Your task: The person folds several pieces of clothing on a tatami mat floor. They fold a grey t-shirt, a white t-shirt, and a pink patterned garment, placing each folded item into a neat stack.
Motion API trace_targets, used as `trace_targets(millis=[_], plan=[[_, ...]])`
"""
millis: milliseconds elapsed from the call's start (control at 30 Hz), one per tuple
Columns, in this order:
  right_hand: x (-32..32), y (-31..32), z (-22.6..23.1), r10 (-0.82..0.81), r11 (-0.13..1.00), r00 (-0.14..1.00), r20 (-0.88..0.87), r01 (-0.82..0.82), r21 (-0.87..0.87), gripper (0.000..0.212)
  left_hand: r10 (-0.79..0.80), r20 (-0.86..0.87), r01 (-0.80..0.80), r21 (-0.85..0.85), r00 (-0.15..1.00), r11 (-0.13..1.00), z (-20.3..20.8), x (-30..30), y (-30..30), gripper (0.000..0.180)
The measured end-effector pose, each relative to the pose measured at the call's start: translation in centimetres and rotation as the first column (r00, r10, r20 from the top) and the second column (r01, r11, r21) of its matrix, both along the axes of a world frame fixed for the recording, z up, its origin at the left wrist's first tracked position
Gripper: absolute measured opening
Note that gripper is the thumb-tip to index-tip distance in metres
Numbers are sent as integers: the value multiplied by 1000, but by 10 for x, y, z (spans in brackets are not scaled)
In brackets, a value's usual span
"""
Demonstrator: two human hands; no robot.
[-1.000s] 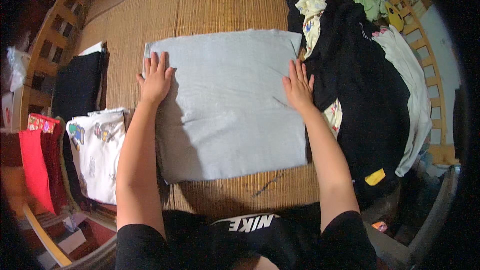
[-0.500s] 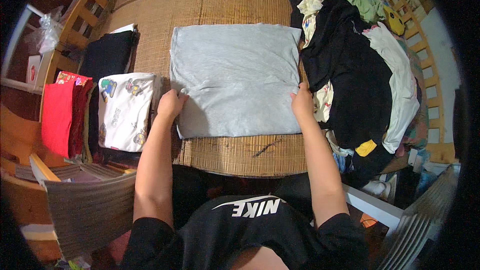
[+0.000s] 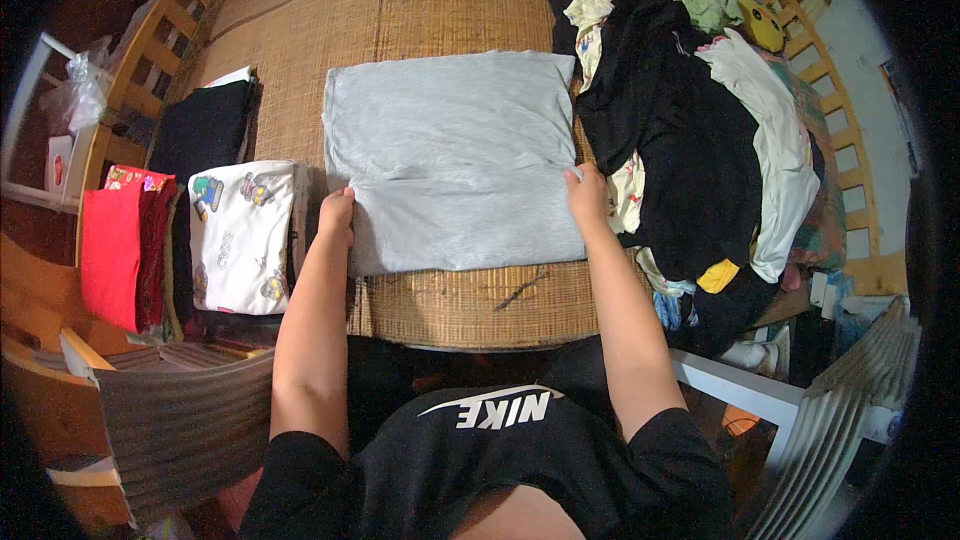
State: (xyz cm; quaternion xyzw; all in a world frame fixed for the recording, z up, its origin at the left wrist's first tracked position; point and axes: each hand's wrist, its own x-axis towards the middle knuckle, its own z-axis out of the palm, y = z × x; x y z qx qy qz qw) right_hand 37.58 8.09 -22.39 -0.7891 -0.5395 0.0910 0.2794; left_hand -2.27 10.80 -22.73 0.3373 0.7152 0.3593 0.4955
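Note:
A light grey garment (image 3: 450,125), folded into a broad rectangle, lies flat in front of me on the woven mat. My left hand (image 3: 338,214) is closed on its left edge, a little nearer than the middle. On the opposite edge, my right hand (image 3: 588,194) pinches the fabric at about the same height. Between the two hands a shallow crease runs across the cloth. The fingertips of both hands are partly hidden under the garment's edges.
To the left stand stacks of folded clothes: red ones (image 3: 112,258), a white printed one (image 3: 240,240) and black ones (image 3: 205,125). A loose heap with black clothes (image 3: 690,140) spreads along the right. Wooden slatted rails (image 3: 848,145) border the woven mat (image 3: 440,315).
The view has shifted slightly, so the scene sits a little further left. Both hands keep hold of the grey garment's edges, and the crease between them looks sharper.

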Motion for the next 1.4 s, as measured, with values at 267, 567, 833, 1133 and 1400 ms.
trace_targets(millis=[267, 567, 833, 1133, 1400], plan=[[-2, -2, 4, 23, 996, 1000, 3, -23, 80, 25, -176, -523, 294, 150, 834, 944, 22, 0, -16, 32], [-11, -19, 17, 56, 998, 997, -47, -55, 25, 49, -163, -904, 639, 143, 396, 756, 38, 6, -40, 45], [-27, -95, 73, 554, 628, 806, 206, -242, -740, 70, -763, -641, 717, -569, -80, 403, 60, 21, -107, 79], [-18, -92, 32, 523, 852, 744, 415, -451, -266, 36, -561, -824, 716, -436, -76, 545, 53, 24, -96, 46], [8, -130, 66, 434, 896, 875, -215, -443, 5, 20, -739, -653, 757, -566, -168, 328, 98, -5, -108, 22]])
